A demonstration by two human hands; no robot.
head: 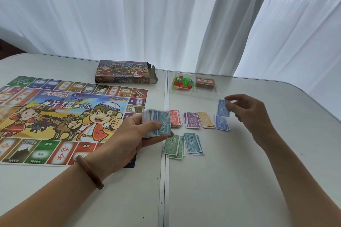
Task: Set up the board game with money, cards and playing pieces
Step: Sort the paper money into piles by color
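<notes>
My left hand [136, 134] grips a thick stack of play money [156, 122] with a teal 1000 note on top, held above the board's right edge. My right hand [247, 112] pinches a single blue note [222, 108] just above the blue pile [222, 122]. Sorted piles lie on the table: red [175, 118], purple [191, 120], orange [205, 119], green 500 [174, 146] and teal 1000 [193, 143]. The colourful game board [60, 116] is spread flat on the left.
The open game box [125, 74] lies behind the board. A clear tray [193, 92] at the back holds small coloured plastic pieces [182, 82] and a deck of orange cards [205, 82]. A seam [165, 180] splits the white table. White curtains hang behind.
</notes>
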